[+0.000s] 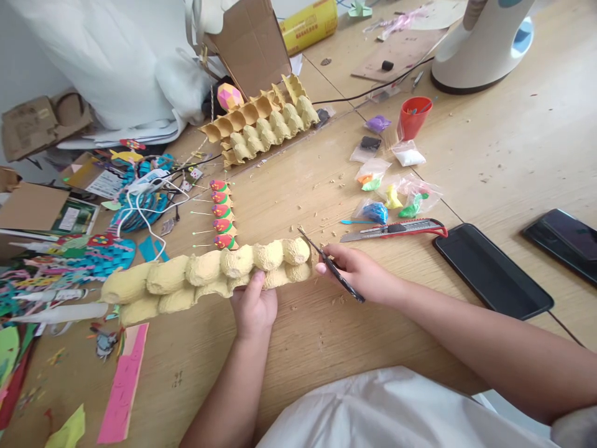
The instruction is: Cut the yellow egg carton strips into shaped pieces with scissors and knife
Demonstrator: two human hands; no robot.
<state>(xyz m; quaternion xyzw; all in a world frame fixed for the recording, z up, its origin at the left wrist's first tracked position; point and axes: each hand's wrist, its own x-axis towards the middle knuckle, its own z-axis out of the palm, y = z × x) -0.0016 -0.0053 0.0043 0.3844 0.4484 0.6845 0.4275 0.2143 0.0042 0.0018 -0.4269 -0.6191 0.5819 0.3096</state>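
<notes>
"Where are we, and what's in your left hand?"

"My left hand (254, 308) has the egg carton strip (205, 270), held by its lower edge around mid-length, thumb laid on the near side! The other fingers go behind, so I can't tell how they're spread."

"And over on the right?"

"My right hand (361, 269) is wrapped around the scissors (339, 277), fingers closed at the handles, blades angled up by the strip's right end! Touching it? I can't tell from here, nor whether the blades are parted."

"What's around the strip?"

"Just past it, a row of five red-and-green pieces (222, 211) on the wooden table (289, 392)! Right of the scissors, a utility knife (403, 229) lies near a black phone (493, 270), and farther back a second carton (275, 130) sits well apart from my hands, bumps showing!"
</notes>
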